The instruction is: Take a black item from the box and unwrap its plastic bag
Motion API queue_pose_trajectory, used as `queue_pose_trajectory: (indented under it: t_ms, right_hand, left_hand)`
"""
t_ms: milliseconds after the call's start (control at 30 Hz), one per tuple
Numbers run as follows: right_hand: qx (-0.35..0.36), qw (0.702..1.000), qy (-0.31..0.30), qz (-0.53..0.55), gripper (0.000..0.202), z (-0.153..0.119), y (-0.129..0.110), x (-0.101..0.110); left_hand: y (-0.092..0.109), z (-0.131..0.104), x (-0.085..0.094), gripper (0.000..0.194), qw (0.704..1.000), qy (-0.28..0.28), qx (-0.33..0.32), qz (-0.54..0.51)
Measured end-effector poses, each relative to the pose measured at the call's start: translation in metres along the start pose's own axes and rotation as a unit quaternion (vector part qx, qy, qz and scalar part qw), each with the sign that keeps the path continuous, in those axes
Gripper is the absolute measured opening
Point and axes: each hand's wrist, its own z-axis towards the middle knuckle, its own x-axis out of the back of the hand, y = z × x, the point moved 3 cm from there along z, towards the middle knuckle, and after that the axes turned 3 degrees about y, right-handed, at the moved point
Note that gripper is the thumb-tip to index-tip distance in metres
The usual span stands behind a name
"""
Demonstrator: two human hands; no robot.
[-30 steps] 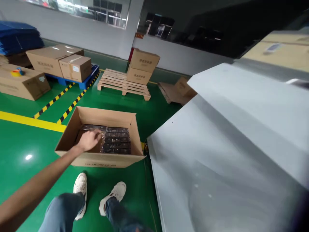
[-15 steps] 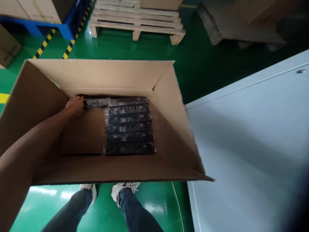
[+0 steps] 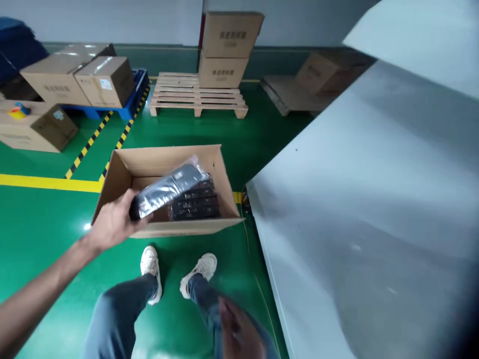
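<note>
Green floor (image 3: 45,219) with yellow line (image 3: 48,183); wooden pallet (image 3: 197,94) beyond.

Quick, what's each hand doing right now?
Left hand: closed on a black wrapped pack, lifted above the open box.
Right hand: blurred at the bottom edge, looks empty; open or closed cannot be told.
</note>
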Motion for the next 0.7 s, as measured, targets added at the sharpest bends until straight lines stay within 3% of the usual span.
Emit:
queue_pose_trajectory:
  t_ms: [33,133,233,300,400,533,633,700]
  right_hand:
    - [0.041,0.997,0.001,0.072,0.059,-0.014,-0.022,0.021]
    - [0.154,0.939,-0.003,0.309,0.066,-0.044,-0.1,0.062]
    - [0.13,0.898,0.019,0.42,0.055,-0.065,-0.151,0.078]
    - [0.127,0.88,0.013,0.458,0.049,-0.084,-0.162,0.086]
    - [0.144,0.876,-0.011,0.46,0.042,-0.12,-0.157,0.1]
    - [0.142,0.878,-0.006,0.456,0.039,-0.152,-0.141,0.119]
    - [0.147,0.875,0.014,0.462,0.038,-0.162,-0.135,0.132]
    - [0.146,0.871,0.061,0.465,0.035,-0.164,-0.133,0.144]
  left_hand:
    - [0.014,-0.038,0.005,0.05,0.999,0.02,-0.012,-0.04]
    - [0.048,-0.147,0.002,0.05,0.988,0.039,0.0,-0.148]
    - [0.064,-0.231,-0.009,0.065,0.964,0.045,0.084,-0.248]
    - [0.068,-0.27,-0.014,0.067,0.926,0.014,0.124,-0.356]
    - [0.076,-0.308,-0.013,0.061,0.854,-0.089,0.139,-0.493]
    - [0.094,-0.336,-0.005,0.053,0.775,-0.193,0.161,-0.58]
    - [0.109,-0.352,-0.004,0.056,0.738,-0.202,0.185,-0.617]
    - [0.115,-0.361,-0.005,0.055,0.746,-0.179,0.182,-0.616]
